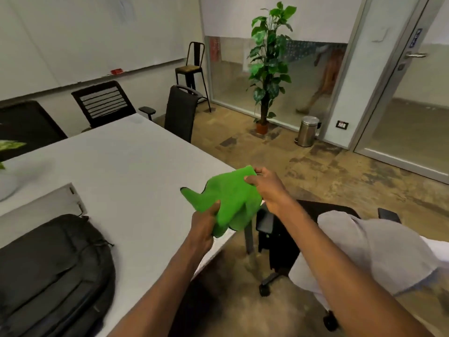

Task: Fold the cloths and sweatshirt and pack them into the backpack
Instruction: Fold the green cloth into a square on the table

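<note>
- My left hand (204,227) grips the green cloth (230,200) at its 7 o'clock edge; my right hand (264,188) pinches its 1 o'clock corner, fingers (250,179) curled, probably to stretch it flat.
- The cloth hangs above the surface's (126,166) edge.
- The backpack (53,276) lies at 8 o'clock, closed.

free: table (116,166) middle, bare | blocked: backpack (53,276) near-left; chair (286,229) right

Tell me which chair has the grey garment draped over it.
The black office chair nearest the right hand; the grey garment covers it. The others are bare.
</note>
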Demonstrator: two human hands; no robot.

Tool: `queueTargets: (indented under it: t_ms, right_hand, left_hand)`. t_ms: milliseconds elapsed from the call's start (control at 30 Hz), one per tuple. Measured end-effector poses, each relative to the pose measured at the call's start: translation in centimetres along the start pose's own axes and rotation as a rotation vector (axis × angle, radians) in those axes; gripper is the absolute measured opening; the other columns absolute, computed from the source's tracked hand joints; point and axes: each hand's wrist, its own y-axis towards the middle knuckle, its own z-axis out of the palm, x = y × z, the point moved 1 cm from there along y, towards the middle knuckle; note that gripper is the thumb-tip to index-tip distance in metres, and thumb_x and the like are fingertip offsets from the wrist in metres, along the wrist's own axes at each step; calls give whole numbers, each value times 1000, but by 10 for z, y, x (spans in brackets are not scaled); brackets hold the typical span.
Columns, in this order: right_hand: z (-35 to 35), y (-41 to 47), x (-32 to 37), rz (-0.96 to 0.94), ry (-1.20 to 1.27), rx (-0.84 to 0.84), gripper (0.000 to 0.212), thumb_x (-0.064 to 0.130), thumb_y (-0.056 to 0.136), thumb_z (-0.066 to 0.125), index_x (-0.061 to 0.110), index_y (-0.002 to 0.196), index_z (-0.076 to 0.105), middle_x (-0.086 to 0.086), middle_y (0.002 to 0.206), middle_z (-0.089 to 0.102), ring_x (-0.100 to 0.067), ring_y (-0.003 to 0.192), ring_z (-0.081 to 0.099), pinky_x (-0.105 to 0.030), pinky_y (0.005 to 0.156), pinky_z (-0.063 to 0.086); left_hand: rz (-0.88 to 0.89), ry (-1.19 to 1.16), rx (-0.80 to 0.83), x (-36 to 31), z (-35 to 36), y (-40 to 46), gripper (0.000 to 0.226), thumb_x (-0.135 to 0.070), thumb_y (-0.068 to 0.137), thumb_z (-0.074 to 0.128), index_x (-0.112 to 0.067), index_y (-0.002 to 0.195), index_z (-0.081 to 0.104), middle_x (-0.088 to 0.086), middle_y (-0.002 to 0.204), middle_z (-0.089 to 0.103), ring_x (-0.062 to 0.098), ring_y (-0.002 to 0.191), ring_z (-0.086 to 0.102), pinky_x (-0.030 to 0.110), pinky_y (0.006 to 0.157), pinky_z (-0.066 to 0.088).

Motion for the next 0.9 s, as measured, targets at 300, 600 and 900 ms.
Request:
queueTargets:
  t_ms: [300,600,900]
  right_hand:
    - [79,76,-36,-1,-191,200,46,13,83,71,22,126,58,-4,117,61,-18,96,61,-28,73,51]
    - [150,198,-43,58,-269,574,72,28,73,82,25,137,50,-5,131,56,-20,115,57,-33,96,51]
    - [206,242,-57,-115,-524,644,101,40,69,83,30,149,23,-5,148,33,-24,136,34,-42,112,34]
  left_hand:
    - [37,14,-44,-50,-59,47,25,-30,92,61,-12,105,70,8,99,75,22,87,70,30,68,50]
    - [-21,-241,-306,-98,-70,129,13,-8,92,57,0,101,64,21,100,72,32,89,69,41,77,53]
    - [6,-486,-475,-129,-64,188,31,-3,89,57,3,119,57,20,96,72,32,90,69,44,77,56]
